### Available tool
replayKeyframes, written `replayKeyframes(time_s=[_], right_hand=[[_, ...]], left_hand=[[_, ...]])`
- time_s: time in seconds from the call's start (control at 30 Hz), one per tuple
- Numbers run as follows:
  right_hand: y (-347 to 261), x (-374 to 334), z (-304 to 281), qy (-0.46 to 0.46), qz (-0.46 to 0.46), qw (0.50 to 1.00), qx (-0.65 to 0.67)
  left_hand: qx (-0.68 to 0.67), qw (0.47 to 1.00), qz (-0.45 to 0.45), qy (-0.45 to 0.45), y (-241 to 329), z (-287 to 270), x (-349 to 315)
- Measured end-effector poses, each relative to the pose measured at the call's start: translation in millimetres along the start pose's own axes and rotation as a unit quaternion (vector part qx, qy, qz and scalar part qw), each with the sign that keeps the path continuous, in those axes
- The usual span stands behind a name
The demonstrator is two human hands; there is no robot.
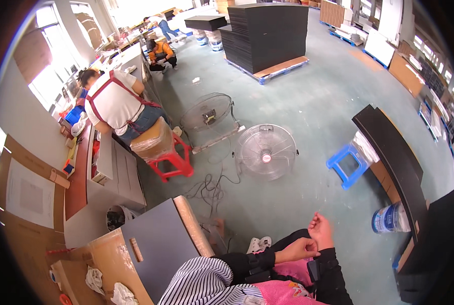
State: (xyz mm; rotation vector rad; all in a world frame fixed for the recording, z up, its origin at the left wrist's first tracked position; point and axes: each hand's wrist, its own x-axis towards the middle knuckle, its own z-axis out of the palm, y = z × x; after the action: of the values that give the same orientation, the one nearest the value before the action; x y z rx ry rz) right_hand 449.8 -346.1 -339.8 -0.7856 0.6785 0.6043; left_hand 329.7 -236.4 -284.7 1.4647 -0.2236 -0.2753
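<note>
Over black-sleeved knees, bare empty hands (310, 241)

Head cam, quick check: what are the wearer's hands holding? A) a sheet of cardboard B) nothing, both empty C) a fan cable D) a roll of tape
B: the left hand and right hand rest together over the lap with loosely curled fingers and nothing in them; the floor fan and its cable lie well ahead on the floor.
</note>
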Motion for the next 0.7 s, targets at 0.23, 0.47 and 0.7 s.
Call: replayKeyframes(time_s=[0.23, 0.47, 0.7], right_hand=[[15.8, 9.9, -9.1, 0.013, 0.048, 0.998, -0.025], [-5.1, 10.8, -74.4, 0.046, 0.005, 0.999, -0.012], [-12.5, 5.3, -166.4, 0.11, 0.011, 0.993, -0.048]], left_hand=[[-0.048, 0.999, -0.023, -0.002, -18.3, 1.7, -1.8], [-0.084, 0.993, -0.071, -0.039, -29.1, 8.9, 9.5], [-0.009, 0.987, -0.153, -0.044, -52.3, -23.6, 6.0]])
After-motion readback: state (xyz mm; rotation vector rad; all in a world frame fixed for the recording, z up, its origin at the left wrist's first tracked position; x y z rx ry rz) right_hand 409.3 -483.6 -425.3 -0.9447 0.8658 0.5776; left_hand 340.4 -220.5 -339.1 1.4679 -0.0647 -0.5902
